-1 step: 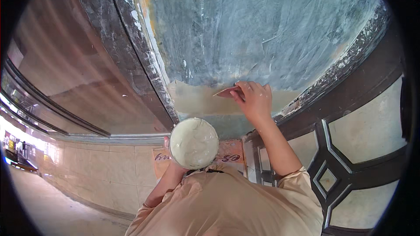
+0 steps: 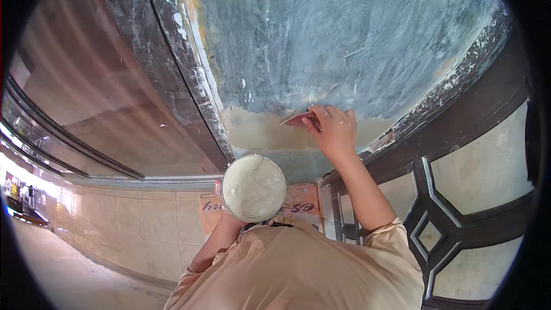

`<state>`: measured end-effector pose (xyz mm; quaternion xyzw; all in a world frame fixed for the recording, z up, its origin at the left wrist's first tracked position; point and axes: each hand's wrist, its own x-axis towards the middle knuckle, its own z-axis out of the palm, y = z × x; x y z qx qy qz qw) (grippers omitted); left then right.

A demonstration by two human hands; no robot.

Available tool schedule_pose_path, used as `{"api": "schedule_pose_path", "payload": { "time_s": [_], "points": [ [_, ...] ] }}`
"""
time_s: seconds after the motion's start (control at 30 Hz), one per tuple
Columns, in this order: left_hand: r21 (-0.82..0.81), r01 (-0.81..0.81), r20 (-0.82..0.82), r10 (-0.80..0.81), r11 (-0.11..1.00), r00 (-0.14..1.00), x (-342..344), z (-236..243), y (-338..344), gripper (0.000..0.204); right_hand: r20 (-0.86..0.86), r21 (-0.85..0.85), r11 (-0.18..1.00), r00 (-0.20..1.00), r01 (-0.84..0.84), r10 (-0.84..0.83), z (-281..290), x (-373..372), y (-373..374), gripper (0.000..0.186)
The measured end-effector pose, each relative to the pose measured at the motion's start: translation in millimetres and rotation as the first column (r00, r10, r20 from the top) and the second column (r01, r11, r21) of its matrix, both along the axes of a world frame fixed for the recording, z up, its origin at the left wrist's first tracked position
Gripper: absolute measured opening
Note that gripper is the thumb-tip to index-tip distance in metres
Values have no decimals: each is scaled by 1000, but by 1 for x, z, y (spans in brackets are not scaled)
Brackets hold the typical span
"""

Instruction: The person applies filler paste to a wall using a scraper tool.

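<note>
My left hand [image 2: 231, 224] holds a round tub [image 2: 262, 219] upright from below and from its left side. Pale cream putty [image 2: 252, 186] fills it almost to the rim. A thin reddish-brown putty scraper [image 2: 297, 120] is pinched between the thumb and fingers of my right hand [image 2: 338, 133], its tip pointing left. The scraper is at a beige coated band [image 2: 258, 132] low on a blue-grey panel [image 2: 304, 40]; whether its edge touches the surface, I cannot tell. White specks dot my right hand.
A dark frame post [image 2: 172, 63] with white smears borders the panel at left, beside brown glossy panes [image 2: 86, 97]. At right stands a dark lattice gate [image 2: 453, 218] with pale panes. An orange printed sheet [image 2: 313, 195] lies on the tiled floor [image 2: 132, 218] below.
</note>
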<state>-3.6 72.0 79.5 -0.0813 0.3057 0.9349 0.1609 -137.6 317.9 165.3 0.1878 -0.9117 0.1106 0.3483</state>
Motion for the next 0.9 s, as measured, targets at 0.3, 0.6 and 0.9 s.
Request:
{"api": "schedule_pose_path", "payload": {
  "time_s": [0.3,0.6,0.9],
  "points": [
    [120,-22,-47,28,993,999,-16,-30,-25,110,-238,-98,994,969,42,-65,39,15,-10,23],
    [180,23,-71,-11,983,997,-22,-38,-33,104,-138,21,999,990,46,-42,-12,-6,-7,22],
    [223,100,-155,-66,970,986,-24,-50,-45,103,-162,-27,998,985,52,-55,-1,12,-12,21]
  ]
}}
